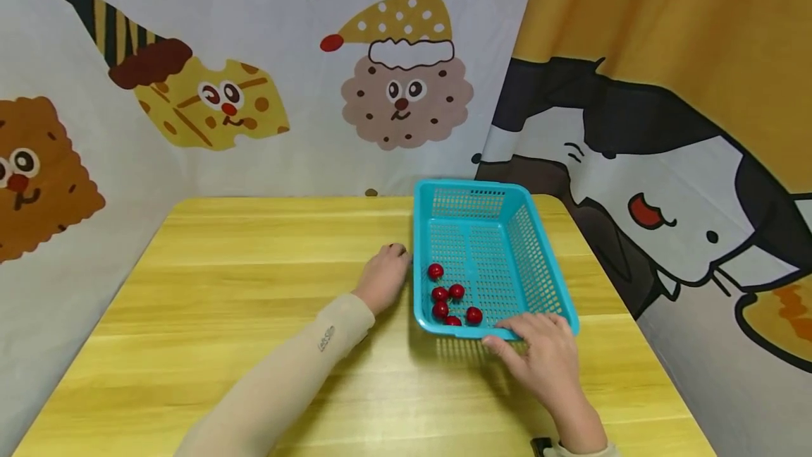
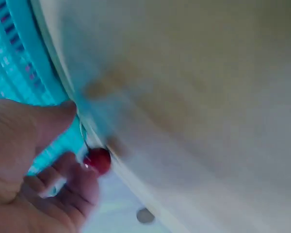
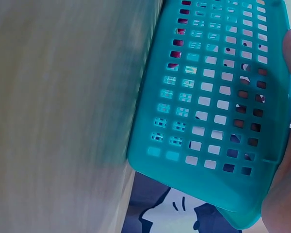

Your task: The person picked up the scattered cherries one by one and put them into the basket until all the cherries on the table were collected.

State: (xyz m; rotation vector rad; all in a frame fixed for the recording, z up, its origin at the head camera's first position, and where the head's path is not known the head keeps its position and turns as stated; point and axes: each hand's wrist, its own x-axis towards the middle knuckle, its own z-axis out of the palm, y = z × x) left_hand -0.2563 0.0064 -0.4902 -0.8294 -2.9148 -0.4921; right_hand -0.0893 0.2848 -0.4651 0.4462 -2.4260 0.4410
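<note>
A turquoise plastic basket point(image 1: 552, 252) stands on the table, with several red cherries point(image 1: 474, 315) lying near its front left corner. My right hand point(image 1: 542, 355) grips the basket's front rim towards the right, thumb outside and fingers over the edge. Just left of the basket, my left hand point(image 1: 383, 277) rests low at the tabletop. In the left wrist view, a stemmed red cherry point(image 2: 97, 160) is at that hand's bent fingers, with the thumb point(image 2: 58, 121) apart from it. The head view hides this cherry behind the hand.
The yellow wooden table point(image 1: 254, 266) extends left of the basket and in front of it. A printed cloth point(image 1: 254, 5) with cartoon figures hangs behind the table. At the right hangs another cartoon-print cloth point(image 1: 698, 125), close to the table's edge.
</note>
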